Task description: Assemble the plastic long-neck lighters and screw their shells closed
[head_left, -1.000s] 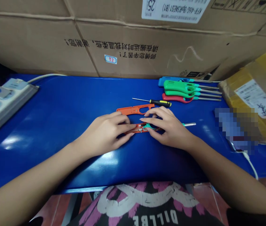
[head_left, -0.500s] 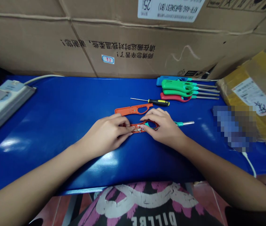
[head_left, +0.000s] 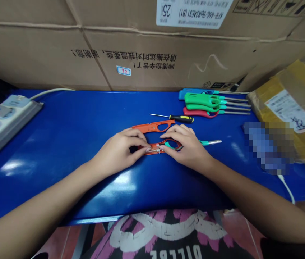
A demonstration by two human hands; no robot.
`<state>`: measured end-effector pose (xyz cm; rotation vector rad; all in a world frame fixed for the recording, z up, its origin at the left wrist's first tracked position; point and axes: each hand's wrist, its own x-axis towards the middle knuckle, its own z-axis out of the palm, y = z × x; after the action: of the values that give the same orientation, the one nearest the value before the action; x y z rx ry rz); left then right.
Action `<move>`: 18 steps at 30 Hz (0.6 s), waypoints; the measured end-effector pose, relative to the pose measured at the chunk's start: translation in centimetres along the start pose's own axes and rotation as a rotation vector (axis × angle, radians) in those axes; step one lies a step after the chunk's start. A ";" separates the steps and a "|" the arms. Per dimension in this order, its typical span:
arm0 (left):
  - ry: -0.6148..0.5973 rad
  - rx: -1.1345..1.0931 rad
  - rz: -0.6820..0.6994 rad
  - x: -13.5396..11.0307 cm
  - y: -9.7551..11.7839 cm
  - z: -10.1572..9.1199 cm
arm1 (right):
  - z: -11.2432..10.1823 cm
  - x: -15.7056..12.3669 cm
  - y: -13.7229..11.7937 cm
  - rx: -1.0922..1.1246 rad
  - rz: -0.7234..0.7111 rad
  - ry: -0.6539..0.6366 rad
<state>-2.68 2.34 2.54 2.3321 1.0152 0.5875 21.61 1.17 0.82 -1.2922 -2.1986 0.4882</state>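
An opened orange lighter body (head_left: 156,148) with a teal trigger and a metal nozzle (head_left: 212,142) lies on the blue table (head_left: 68,140). My left hand (head_left: 117,153) pinches its left end with curled fingers. My right hand (head_left: 187,145) covers its trigger part, fingertips pressed on the inner parts. The detached orange shell half (head_left: 152,126) lies just behind my hands. A small black and yellow screwdriver (head_left: 178,118) rests behind that.
Several finished long lighters, blue, green and red (head_left: 208,103), lie at the back right. A power strip (head_left: 1,124) sits at the left edge. Cardboard boxes (head_left: 141,46) wall the back; a yellow parcel (head_left: 292,108) and white cable (head_left: 287,183) are at the right.
My hands stayed on the orange lighter body; the fingers shifted slightly, and the view rocked a little.
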 end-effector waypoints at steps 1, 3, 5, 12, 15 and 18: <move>0.020 -0.011 -0.010 0.0 0.0 -0.1 | -0.1 0.1 0.1 0.018 -0.002 0.060; 0.083 0.006 -0.017 0.1 -0.1 -0.3 | -0.9 0.4 0.4 0.038 -0.006 0.194; 0.145 0.088 -0.027 0.2 -0.4 -0.7 | -2.2 0.6 1.1 0.029 -0.007 0.265; 0.167 0.392 -0.143 0.5 -2.9 -1.5 | -7.2 0.3 3.6 0.046 -0.021 -0.264; 0.158 0.351 -0.121 0.5 -3.6 -1.2 | -7.0 0.3 3.5 0.074 0.016 -0.354; 0.169 0.257 -0.102 0.6 -3.7 -1.2 | -5.9 0.4 3.1 0.118 0.049 -0.410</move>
<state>-4.97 5.27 1.25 2.4638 1.3494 0.6567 27.23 3.21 3.87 -1.2722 -2.4222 0.9597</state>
